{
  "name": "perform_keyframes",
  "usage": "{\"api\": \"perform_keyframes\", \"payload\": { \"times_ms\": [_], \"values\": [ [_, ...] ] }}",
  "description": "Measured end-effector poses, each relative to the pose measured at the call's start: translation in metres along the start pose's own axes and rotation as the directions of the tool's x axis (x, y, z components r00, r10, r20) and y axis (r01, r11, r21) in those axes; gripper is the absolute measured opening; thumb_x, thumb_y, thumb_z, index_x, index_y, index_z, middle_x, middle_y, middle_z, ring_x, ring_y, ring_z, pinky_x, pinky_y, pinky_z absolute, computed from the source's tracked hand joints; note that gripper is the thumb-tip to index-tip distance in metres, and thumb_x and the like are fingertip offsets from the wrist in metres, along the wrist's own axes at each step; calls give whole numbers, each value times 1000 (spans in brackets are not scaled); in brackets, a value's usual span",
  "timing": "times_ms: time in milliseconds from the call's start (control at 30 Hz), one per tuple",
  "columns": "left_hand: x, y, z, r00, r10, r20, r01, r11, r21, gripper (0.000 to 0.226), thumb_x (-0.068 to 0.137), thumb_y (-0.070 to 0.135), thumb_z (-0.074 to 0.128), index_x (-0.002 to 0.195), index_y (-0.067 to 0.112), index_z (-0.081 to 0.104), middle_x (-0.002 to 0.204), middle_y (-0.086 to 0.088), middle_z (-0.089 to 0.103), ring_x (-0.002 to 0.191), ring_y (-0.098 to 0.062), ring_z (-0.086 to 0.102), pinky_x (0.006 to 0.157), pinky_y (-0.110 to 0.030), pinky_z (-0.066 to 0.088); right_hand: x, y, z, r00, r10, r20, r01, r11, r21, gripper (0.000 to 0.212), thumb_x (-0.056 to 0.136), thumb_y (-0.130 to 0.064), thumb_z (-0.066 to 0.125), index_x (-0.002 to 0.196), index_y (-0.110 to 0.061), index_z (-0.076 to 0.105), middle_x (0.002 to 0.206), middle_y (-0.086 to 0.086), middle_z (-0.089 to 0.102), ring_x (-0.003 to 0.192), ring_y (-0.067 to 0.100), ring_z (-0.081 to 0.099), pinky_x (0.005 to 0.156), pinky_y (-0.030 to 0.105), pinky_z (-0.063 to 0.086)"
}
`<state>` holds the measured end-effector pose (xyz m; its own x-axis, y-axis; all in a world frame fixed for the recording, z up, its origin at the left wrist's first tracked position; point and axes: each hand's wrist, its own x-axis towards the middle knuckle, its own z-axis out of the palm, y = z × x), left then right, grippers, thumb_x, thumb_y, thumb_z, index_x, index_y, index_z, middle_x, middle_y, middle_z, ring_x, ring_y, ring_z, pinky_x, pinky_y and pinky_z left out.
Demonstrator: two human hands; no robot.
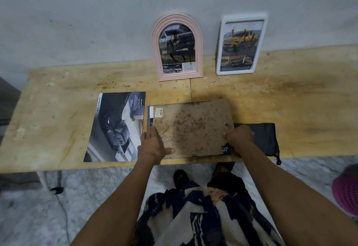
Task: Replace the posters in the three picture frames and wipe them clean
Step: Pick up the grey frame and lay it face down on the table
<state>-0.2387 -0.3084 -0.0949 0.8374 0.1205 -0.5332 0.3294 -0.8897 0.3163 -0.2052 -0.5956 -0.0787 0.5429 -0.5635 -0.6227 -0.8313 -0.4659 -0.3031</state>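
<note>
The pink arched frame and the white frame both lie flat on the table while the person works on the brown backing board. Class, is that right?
Not quite. In the head view, the pink arched frame and white frame stand upright against the wall, not flat. The rest holds.

Third frame (190, 129) lies face down in front of me near the table's front edge, its brown backing board stained, a dark poster edge peeking out at the left side and near right corner. Loose poster (116, 127) lies flat just left of it, a dark car, "DOUBLE CAB" along its edge. Pink arched frame (177, 47) leans upright against the wall, glass streaked brown. White frame (241, 45) stands to its right, yellow truck inside, streaked too.
</note>
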Motion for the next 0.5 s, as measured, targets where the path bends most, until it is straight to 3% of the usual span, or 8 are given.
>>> {"api": "perform_keyframes", "payload": {
  "times_ms": [167,300,400,500],
  "values": [
    [-4,2,-3,994,-22,106,10,994,108,144,62,72,77,157,12,-13,166,-1,-10,152,-29,-5,117,-57,24,9,2,-15,994,3,111,-8,999,49,30,82,-27,74,90,-1,61,93,15,64,73,27,65,59,37,59],
    [-5,-3,-7,986,-33,165,-1,980,197,160,47,72,84,155,13,-19,165,1,-17,152,-27,-10,117,-58,22,13,0,-20,968,14,249,-68,976,209,27,82,-11,76,98,4,60,103,17,64,88,32,65,69,43,60],
    [-9,-4,-6,987,-12,162,-33,961,274,160,50,67,86,154,12,-22,164,1,-22,152,-26,-11,117,-55,24,11,-1,-26,945,39,325,-121,965,235,19,86,-7,71,89,1,54,107,18,61,98,35,63,78,48,58],
    [-8,-5,-8,984,-10,175,-38,962,270,161,50,68,86,154,13,-23,164,0,-23,152,-27,-12,118,-54,22,14,1,-33,931,72,357,-174,949,264,22,90,-6,67,103,4,53,112,19,59,106,39,62,83,55,56]
  ]
}}
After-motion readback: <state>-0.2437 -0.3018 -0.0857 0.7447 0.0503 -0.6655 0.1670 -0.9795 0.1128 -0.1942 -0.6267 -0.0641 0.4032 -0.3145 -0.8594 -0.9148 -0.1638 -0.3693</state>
